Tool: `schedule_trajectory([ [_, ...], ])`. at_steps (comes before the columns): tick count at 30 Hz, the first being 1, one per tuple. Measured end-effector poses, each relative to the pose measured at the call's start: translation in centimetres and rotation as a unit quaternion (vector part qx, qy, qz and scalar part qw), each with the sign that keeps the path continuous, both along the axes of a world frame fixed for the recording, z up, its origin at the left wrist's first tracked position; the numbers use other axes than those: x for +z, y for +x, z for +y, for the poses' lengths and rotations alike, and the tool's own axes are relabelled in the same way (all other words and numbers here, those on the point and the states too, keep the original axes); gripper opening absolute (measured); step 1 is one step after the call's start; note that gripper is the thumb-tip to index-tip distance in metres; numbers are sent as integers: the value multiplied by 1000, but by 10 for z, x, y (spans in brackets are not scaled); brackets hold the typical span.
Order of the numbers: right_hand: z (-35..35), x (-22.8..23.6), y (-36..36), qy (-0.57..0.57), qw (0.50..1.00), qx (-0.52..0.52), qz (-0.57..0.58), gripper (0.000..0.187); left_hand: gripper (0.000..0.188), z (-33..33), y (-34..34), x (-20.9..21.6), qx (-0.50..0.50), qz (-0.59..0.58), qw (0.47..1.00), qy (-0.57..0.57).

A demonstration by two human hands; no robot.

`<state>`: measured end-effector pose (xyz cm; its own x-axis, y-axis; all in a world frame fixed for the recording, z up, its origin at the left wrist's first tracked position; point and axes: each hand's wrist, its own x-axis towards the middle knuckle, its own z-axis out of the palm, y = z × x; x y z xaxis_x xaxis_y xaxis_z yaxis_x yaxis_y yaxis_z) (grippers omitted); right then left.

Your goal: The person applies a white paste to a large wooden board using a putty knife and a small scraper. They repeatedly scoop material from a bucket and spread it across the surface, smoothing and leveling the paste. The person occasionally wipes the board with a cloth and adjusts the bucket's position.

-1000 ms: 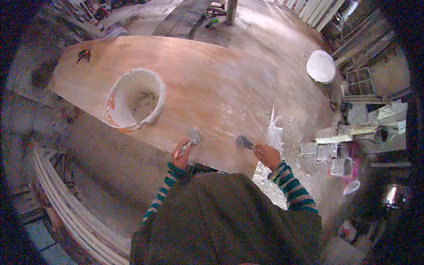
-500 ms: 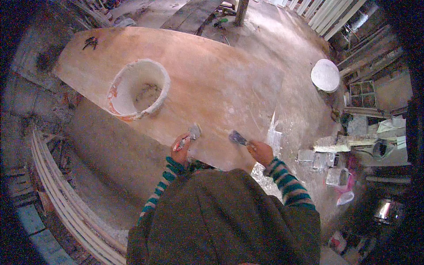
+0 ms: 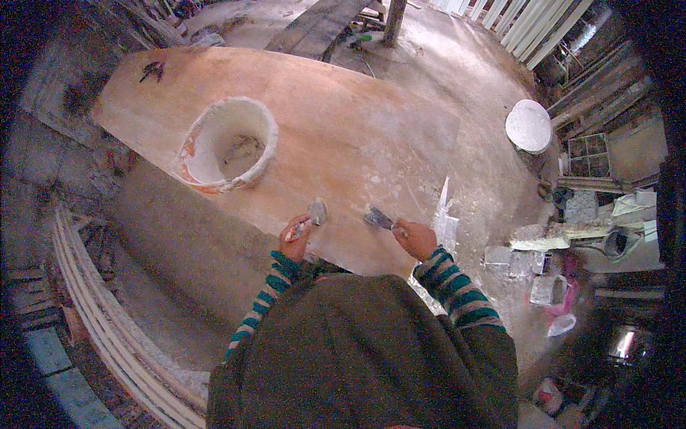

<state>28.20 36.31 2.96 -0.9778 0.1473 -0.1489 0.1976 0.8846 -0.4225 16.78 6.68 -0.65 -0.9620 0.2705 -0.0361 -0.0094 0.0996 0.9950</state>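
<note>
"Both grips, for the record: state each."

"Left hand [image 3: 293, 243]: wrapped round the handle of a pale-bladed scraper [image 3: 318, 212]; red shows on that handle. Right hand [image 3: 417, 241]: wrapped round the handle of a dark-bladed scraper [image 3: 377, 217]."

"Position of the tools relative to the hands?"

"The pale-bladed one projects forward and slightly right of the left hand. The dark-bladed one projects forward and left of the right hand. The blades sit near each other, apart, over the board [image 3: 329, 129]. Whether either edge touches the surface, I cannot tell."

"And the board itself?"

"In front of the person, beneath both blades, extending away from the hands toward the upper left. Its near edge passes close by the left hand. Pale smears mark its right-hand part."

"Items resting on it?"

"One whitish bucket [image 3: 213, 143], ahead and left of the left hand, well apart from it, with orange stains on the outside and dark residue at the bottom. One small dark object [image 3: 151, 70] near the far left corner, too blurred to identify."

"Beyond the board?"

"One white round object [image 3: 529, 126] at the right, well away from the right hand. Long wooden strips [image 3: 118, 336] at the lower left."
</note>
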Motion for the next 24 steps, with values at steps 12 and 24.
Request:
schedule_trajectory([
  [12,-22,18,-21,-11,997,-19,-69,24,21,4,3,5,6,-6,1000,15],
  [24,-41,14,-43,-35,999,-39,-6,27,22,4,-2,6,-3,43,999,-1],
])
